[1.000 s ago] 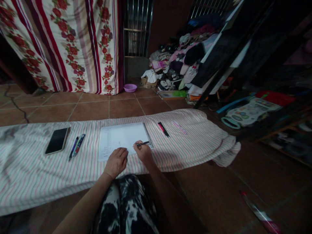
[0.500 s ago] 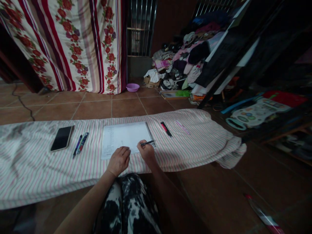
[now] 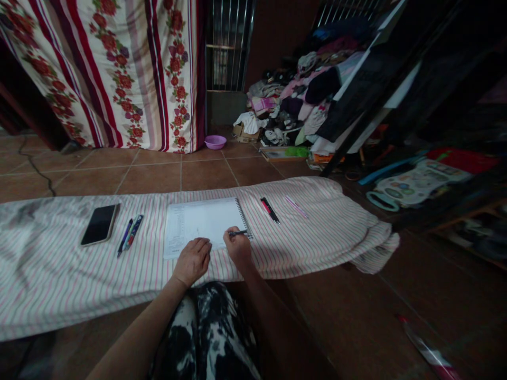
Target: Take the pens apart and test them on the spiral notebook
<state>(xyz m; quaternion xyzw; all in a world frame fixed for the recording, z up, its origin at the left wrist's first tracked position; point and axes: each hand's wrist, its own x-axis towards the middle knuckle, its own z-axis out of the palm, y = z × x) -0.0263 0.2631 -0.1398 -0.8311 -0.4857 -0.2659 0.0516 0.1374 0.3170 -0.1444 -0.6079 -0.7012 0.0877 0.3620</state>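
A white spiral notebook [image 3: 206, 214] lies on striped cloth, its wire binding along the right side. Faint small marks show on the page, too faint to read. My left hand [image 3: 193, 258] rests palm down over the notebook's near edge, fingers laid out and holding nothing. In my right hand [image 3: 237, 246], closed over the page's lower right part, is a dark pen [image 3: 238, 233] that points right toward the binding. Whether its tip touches the paper I cannot tell.
Left of the notebook lie a phone [image 3: 100, 225] and several pens [image 3: 132, 232]. Red and black pens [image 3: 270, 210] and a pink pen [image 3: 297, 206] lie to the right. Beyond the striped cloth [image 3: 317, 237] are a purple basin [image 3: 215, 142] and a clothes heap [image 3: 301, 95].
The pen in my right hand has tilted slightly, its right end a little lower. My left hand has stayed in place on the notebook.
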